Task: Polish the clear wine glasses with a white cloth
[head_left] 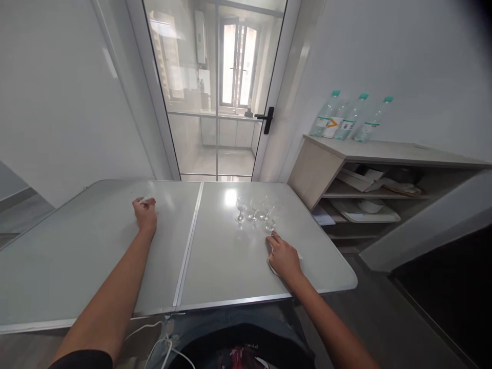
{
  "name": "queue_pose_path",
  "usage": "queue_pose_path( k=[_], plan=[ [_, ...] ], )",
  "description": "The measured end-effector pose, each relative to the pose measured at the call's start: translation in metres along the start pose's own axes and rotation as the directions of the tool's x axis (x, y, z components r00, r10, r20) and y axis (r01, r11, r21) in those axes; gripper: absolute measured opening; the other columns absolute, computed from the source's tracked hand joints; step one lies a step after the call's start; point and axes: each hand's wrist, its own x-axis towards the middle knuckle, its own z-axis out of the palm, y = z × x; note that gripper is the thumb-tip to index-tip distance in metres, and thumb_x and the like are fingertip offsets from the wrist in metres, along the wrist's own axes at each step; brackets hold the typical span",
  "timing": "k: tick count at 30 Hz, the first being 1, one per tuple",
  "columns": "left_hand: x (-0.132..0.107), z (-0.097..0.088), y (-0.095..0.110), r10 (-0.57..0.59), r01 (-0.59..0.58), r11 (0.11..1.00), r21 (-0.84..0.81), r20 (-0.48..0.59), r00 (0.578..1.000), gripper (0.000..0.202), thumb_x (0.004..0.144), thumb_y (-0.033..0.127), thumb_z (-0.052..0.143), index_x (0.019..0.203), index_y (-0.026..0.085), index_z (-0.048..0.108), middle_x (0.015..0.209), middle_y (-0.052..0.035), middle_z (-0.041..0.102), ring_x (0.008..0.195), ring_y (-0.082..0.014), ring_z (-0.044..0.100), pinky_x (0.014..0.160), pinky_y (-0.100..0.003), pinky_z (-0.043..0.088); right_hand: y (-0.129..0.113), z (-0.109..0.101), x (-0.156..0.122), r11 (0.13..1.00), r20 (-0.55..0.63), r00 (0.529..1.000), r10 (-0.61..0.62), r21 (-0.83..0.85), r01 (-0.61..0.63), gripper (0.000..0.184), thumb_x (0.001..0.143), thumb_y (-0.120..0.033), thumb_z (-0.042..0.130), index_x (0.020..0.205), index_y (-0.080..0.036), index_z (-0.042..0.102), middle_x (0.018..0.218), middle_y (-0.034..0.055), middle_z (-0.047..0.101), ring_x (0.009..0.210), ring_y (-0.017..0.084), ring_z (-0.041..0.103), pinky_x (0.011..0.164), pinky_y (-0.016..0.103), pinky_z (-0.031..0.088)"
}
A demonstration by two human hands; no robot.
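Several small clear stemmed glasses (240,210) stand close together on the right half of the pale glossy table (219,256). On the left half, my left hand (145,218) is closed around a clear glass (146,201), mostly covered by the fingers. My right hand (285,260) rests low over the table, its fingers curled on something white and thin, like a cloth (300,255), that is largely under the palm. The right fingertips are beside the base of the nearest stemmed glass (270,224); whether they touch it I cannot tell.
A metal seam (188,246) crosses the table. Behind it is a glass door with a black handle (265,119). To the right, a wooden shelf unit (323,164) bears several clear bottles (346,120). White cables (167,346) hang below the front edge.
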Motion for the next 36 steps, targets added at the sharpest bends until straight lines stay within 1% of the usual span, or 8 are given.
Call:
queue_pose_path(
  k=[7,10,14,17,21,23,29,36],
  plan=[
    [-0.051,0.017,0.032,-0.072,0.072,0.994,-0.087,0.009,0.997,0.03,0.096,0.034,0.061,0.118,0.018,0.048,0.09,-0.0019,0.067,0.074,-0.0113,0.066,0.065,-0.02,0.046,0.001,-0.002,-0.003,0.997,-0.047,0.999,-0.002,0.071,0.006,0.055,0.084,-0.004,0.05,0.134,-0.022,0.065,0.162,0.0077,0.05,0.123,0.026,0.065,0.098,0.035,0.051],
    [-0.1,0.021,0.053,0.001,0.019,0.995,-0.095,0.21,0.978,0.041,0.095,0.05,0.063,0.121,0.019,0.055,0.092,-0.0034,0.069,0.073,-0.0138,0.065,0.065,-0.023,0.048,-0.002,-0.01,-0.013,0.984,-0.179,0.981,-0.073,0.15,0.1,0.059,0.085,-0.005,0.048,0.14,-0.019,0.062,0.16,0.0101,0.05,0.13,0.028,0.056,0.109,0.041,0.044],
    [-0.161,0.02,0.07,0.112,-0.103,0.994,-0.044,0.455,0.883,0.049,0.095,0.061,0.061,0.124,0.021,0.061,0.079,0.0012,0.06,0.069,-0.0154,0.057,0.067,-0.026,0.047,-0.023,-0.027,-0.023,0.899,-0.318,0.945,-0.072,0.389,0.2,0.065,0.087,-0.009,0.046,0.149,-0.026,0.057,0.15,0.0109,0.051,0.132,0.031,0.048,0.114,0.049,0.039],
    [-0.183,0.02,0.07,0.07,0.005,0.99,-0.141,0.521,0.851,0.054,0.096,0.067,0.054,0.126,0.023,0.06,0.076,0.002,0.055,0.067,-0.0155,0.053,0.065,-0.027,0.045,-0.051,-0.036,-0.014,0.669,-0.196,0.98,-0.044,0.722,0.174,0.063,0.092,-0.018,0.042,0.152,-0.033,0.055,0.13,0.0092,0.054,0.12,0.027,0.054,0.113,0.048,0.041],
    [-0.189,0.019,0.067,0.018,0.164,0.965,-0.205,0.674,0.738,0.053,0.094,0.067,0.057,0.124,0.024,0.063,0.081,-0.0006,0.058,0.07,-0.0161,0.055,0.063,-0.027,0.043,-0.09,-0.038,0.02,0.01,0.061,0.988,-0.142,0.998,-0.06,0.061,0.088,-0.028,0.049,0.148,-0.033,0.059,0.125,0.0055,0.059,0.101,0.023,0.061,0.09,0.035,0.052],
    [-0.188,0.019,0.067,-0.004,0.211,0.957,-0.196,0.723,0.691,0.05,0.091,0.065,0.062,0.119,0.023,0.067,0.087,-0.0035,0.064,0.074,-0.0183,0.058,0.063,-0.028,0.043,-0.108,-0.035,0.041,-0.198,0.06,0.984,-0.17,0.976,-0.094,0.065,0.078,-0.025,0.059,0.143,-0.03,0.063,0.127,0.0055,0.061,0.101,0.023,0.062,0.085,0.03,0.051],
    [-0.187,0.022,0.068,-0.009,0.371,0.89,-0.264,0.804,0.594,0.068,0.077,0.07,0.075,0.123,0.022,0.062,0.103,-0.0086,0.073,0.09,-0.0249,0.068,0.079,-0.035,0.053,-0.141,-0.013,0.083,-0.321,0.05,0.963,-0.263,0.937,-0.136,0.075,0.059,-0.014,0.064,0.132,-0.029,0.068,0.123,0.0035,0.065,0.103,0.021,0.063,0.08,0.026,0.049],
    [-0.186,0.022,0.08,-0.107,0.432,0.877,-0.211,0.79,0.603,0.047,0.073,0.041,0.09,0.104,0.022,0.061,0.091,-0.0013,0.069,0.078,-0.017,0.066,0.073,-0.029,0.052,-0.14,0.0,0.077,-0.355,0.096,0.928,-0.359,0.906,-0.231,0.054,0.064,-0.019,0.066,0.117,-0.024,0.073,0.113,0.0018,0.072,0.093,0.02,0.066,0.078,0.026,0.05]
  ],
)
